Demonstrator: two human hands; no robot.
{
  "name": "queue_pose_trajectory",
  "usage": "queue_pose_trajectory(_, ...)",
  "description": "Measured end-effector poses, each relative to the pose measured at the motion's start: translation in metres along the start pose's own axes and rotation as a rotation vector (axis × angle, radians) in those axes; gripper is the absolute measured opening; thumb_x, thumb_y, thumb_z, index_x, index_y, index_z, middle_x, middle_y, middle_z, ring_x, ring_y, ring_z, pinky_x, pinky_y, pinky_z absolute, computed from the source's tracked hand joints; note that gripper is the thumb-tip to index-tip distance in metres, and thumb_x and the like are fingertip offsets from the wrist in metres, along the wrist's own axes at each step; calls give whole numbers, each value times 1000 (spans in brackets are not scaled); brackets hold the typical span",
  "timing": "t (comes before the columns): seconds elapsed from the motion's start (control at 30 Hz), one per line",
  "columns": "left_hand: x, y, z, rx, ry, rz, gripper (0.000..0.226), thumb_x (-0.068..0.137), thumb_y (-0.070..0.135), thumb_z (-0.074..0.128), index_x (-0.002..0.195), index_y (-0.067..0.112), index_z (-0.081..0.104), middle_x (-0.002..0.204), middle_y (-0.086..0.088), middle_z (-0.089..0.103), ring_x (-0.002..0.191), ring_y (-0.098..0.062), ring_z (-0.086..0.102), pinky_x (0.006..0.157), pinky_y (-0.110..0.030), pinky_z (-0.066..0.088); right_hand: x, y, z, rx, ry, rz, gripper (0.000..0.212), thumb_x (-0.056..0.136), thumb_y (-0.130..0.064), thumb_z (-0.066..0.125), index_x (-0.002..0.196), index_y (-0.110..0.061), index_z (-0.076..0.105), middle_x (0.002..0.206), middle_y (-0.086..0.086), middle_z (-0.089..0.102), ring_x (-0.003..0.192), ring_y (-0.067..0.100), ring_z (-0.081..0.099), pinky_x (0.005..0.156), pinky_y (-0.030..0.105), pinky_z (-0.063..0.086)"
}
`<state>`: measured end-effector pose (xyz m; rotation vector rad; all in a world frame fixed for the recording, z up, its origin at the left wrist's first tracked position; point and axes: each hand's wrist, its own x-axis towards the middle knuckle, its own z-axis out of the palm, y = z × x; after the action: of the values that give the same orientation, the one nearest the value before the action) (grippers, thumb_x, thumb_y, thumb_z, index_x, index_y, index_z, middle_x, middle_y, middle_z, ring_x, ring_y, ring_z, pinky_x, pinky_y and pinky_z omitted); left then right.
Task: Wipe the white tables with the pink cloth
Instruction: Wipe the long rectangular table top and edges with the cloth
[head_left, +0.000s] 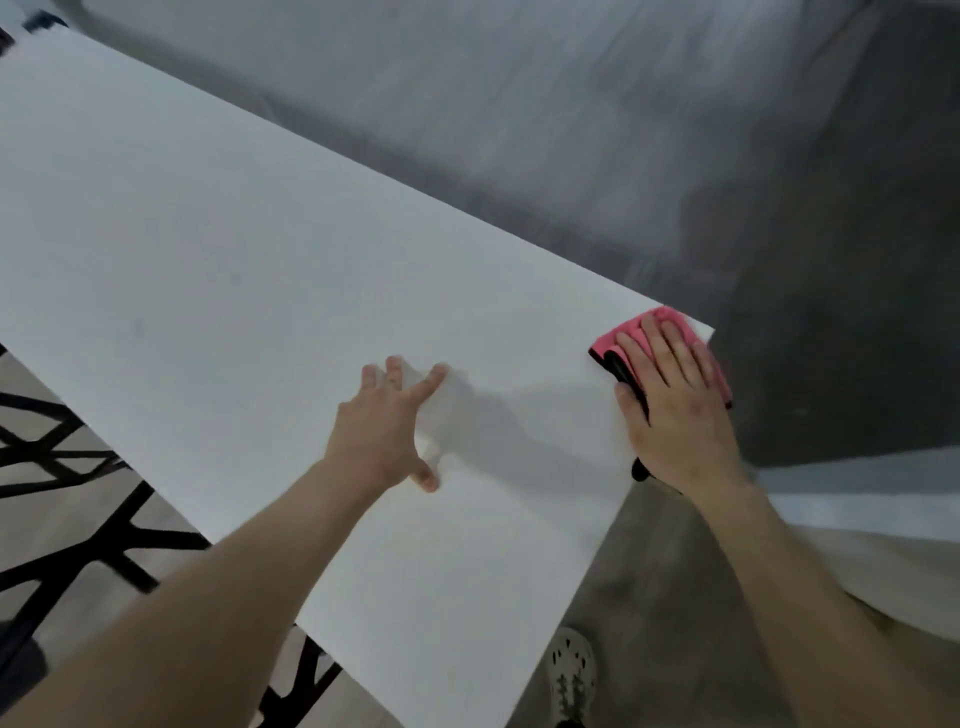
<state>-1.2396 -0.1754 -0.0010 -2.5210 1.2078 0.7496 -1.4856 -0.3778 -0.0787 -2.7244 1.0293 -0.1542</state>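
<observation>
A long white table (218, 270) runs from the upper left to the lower right of the view. At its far right corner lies the pink cloth (628, 332), which has a black trim. My right hand (670, 400) presses flat on the cloth with straight fingers, and part of the cloth hangs past the table's right edge. My left hand (389, 421) rests on the bare tabletop with its fingers spread, about a hand's width left of the cloth.
Grey floor (571, 130) lies beyond the table's far edge and to its right. A black-patterned light rug (67, 483) is under the table's left side. My shoe (571, 670) shows below the table's right edge.
</observation>
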Motion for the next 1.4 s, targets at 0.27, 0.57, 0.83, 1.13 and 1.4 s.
queue_pose_trajectory(0.27,2,-1,1,-10,21,7,155,56,52,104,170,52,0,180,-12,4,166,-37,5,117,-58,47,111,-90,21,0,7,-83,57,109,-38,44,164,-19,45,176,13,28,167,31,15,135,52,7)
queue_pose_trajectory(0.57,2,-2,4,-37,36,-3,157,52,51,105,170,54,1,178,-10,7,162,-34,12,116,-58,48,131,-107,32,11,-41,-175,59,113,-44,36,169,-26,33,180,3,18,168,23,6,135,46,2)
queue_pose_trajectory(0.83,3,0,3,-55,26,1,158,47,47,108,171,51,10,171,-11,18,155,-36,22,112,-61,49,-41,-65,25,145,178,328,56,115,-34,47,167,-14,38,179,10,19,168,27,7,135,53,13)
queue_pose_trajectory(1.13,-6,31,-4,101,-27,120,165,58,43,108,170,45,-13,177,-1,-32,168,-35,-15,119,-71,41,-77,-93,40,509,237,422,54,116,-27,46,168,-13,36,181,10,-4,168,29,-3,135,51,19)
queue_pose_trajectory(1.4,-7,108,16,343,-38,330,179,49,62,104,156,54,-39,175,-9,-35,164,-52,-14,110,-67,49,-6,-46,17,790,356,794,72,112,-30,56,172,-22,16,166,6,46,142,29,55,113,42,51)
